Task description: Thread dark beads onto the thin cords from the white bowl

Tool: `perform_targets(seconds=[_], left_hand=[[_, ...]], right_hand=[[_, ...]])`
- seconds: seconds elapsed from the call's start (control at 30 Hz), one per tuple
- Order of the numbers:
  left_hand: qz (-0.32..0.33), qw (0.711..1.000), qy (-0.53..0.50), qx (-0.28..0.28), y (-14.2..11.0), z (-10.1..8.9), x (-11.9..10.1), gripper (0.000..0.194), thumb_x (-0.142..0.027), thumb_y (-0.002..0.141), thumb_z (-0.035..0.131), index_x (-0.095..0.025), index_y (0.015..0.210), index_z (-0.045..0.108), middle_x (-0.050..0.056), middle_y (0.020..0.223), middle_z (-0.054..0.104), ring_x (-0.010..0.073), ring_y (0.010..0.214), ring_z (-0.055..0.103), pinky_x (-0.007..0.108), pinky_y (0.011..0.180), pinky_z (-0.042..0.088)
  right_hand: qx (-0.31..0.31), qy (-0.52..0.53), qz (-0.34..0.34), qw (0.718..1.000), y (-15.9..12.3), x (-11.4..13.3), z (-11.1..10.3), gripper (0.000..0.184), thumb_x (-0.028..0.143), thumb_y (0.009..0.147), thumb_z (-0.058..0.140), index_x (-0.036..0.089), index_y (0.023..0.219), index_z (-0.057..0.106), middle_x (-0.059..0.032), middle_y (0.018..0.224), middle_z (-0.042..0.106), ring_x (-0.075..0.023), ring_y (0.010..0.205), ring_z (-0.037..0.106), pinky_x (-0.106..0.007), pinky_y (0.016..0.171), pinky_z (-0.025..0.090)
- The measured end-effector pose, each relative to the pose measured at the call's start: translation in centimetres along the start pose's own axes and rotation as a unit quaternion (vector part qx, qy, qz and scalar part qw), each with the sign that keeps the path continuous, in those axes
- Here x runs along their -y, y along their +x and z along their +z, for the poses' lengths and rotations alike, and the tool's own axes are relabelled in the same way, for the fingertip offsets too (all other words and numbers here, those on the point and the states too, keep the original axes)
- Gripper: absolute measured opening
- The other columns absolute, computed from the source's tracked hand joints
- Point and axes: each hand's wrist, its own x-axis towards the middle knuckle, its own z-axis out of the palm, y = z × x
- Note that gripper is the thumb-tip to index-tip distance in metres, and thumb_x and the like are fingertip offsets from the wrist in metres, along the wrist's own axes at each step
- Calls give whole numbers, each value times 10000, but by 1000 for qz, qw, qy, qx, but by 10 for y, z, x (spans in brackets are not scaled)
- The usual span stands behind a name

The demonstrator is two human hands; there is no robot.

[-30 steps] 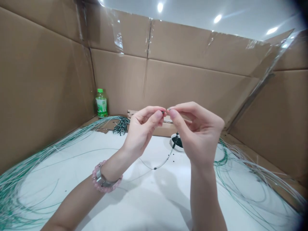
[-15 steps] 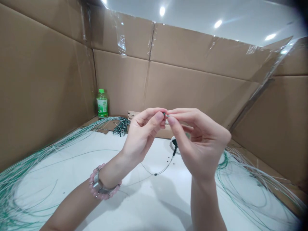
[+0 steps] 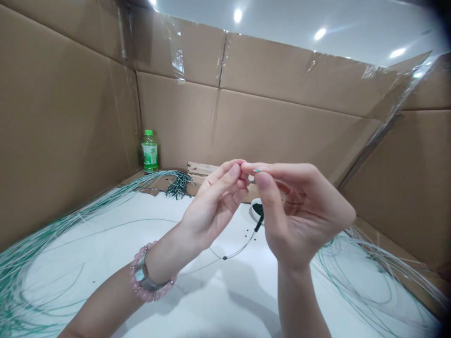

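White bowl stands partly behind the right hand

Your left hand and right hand meet at the fingers, so you can't pass there. Below them you've room over the white tabletop, but watch the thin strand looping across. Ahead: bowl, strung black beads in front. Wire bundle blocks far left, loose wires far right. Cardboard wall stops you at the back, bottle in its left corner.
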Motion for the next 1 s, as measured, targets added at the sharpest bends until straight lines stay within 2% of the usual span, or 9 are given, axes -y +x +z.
perform_targets(seconds=[0.23, 0.33, 0.43, 0.6, 0.73, 1.0], left_hand=[[16, 1000, 17, 21, -2, 3, 1, 134, -103, 852, 633, -121, 754, 723, -25, 696, 683, 10, 599, 638, 57, 652, 559], [5, 1000, 2, 5, -2, 1, 0, 142, -97, 857, 620, -124, 766, 725, -22, 688, 691, 19, 615, 652, 65, 649, 563], [-3, 1000, 0, -9, -2, 1, 0, 120, -100, 846, 636, -130, 774, 728, -17, 700, 706, 29, 632, 666, 77, 660, 570], [-4, 1000, 6, 6, -2, 2, 0, 18, -145, 764, 747, -138, 762, 730, -36, 696, 706, 22, 601, 653, 69, 634, 565], [2, 1000, 16, 7, -3, 1, 0, 103, -188, 706, 802, -142, 766, 733, -40, 714, 708, 23, 614, 653, 66, 637, 565], [38, 998, 56, -4, -3, 5, 1, 103, -202, 691, 812, -166, 746, 733, -54, 696, 677, 11, 606, 631, 48, 615, 542]], right_hand=[[4, 16, 7, 1000, -1, -1, 1, 230, 52, 796, 657, 255, 903, 683, 17, 864, 746, -172, 763, 719, -322, 635, 620], [-9, 14, 10, 1000, 0, 1, 1, 234, 38, 805, 639, 253, 886, 685, 13, 871, 745, -150, 727, 714, -291, 602, 615], [-27, -3, 12, 1000, 1, 1, 1, 206, 32, 800, 640, 223, 859, 685, 3, 879, 738, -144, 769, 712, -275, 614, 618], [22, -12, 24, 999, 0, 0, -1, 190, 21, 765, 672, 199, 829, 689, 11, 860, 738, -153, 814, 714, -268, 650, 628], [37, -10, 37, 999, 1, 2, -3, 211, 20, 774, 661, 223, 821, 695, 0, 844, 737, -156, 789, 716, -254, 631, 624], [49, -15, 48, 997, 0, 2, -5, 242, 8, 758, 666, 240, 819, 702, 7, 881, 743, -166, 793, 717, -278, 647, 640]])
